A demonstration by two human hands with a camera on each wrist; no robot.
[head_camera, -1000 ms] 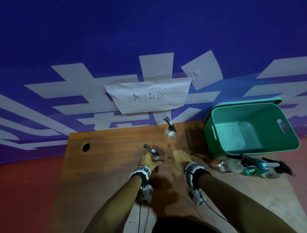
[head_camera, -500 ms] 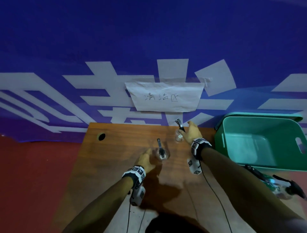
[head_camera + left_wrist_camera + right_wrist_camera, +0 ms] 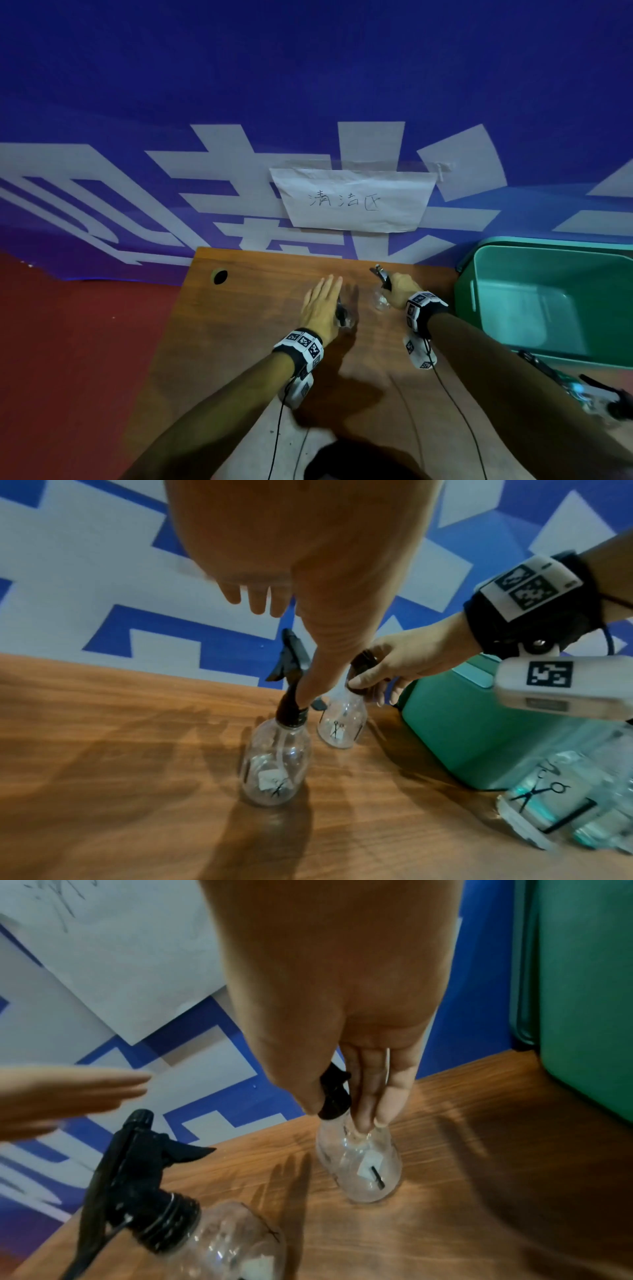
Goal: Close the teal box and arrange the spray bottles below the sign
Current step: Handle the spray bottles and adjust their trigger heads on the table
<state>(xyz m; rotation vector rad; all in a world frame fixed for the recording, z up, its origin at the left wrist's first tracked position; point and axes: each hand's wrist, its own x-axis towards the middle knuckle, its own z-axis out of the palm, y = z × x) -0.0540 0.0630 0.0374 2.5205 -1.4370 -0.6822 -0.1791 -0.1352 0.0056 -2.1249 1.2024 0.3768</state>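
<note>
My right hand (image 3: 399, 289) grasped the black trigger head of the far spray bottle (image 3: 339, 727), fingers and thumb curled around its neck; the bottle stood upright on the desk (image 3: 246, 329) below the paper sign (image 3: 354, 200). The sign, taped to the blue wall, carried three handwritten characters reading 清洁区. My left hand (image 3: 322, 306) was released, fingers straight; from the left wrist view its thumb touched the black collar of the near spray bottle (image 3: 274, 767), which stood upright just beside the far one. Both clear bottles bore a small white label printed with a black scissors symbol; no brand text was legible. The teal box (image 3: 548, 301) sat open at the right of the desk, its lid upright behind it against the wall. More spray bottles (image 3: 582, 394) lay on the desk in front of the box; one showed the same scissors mark.
</note>
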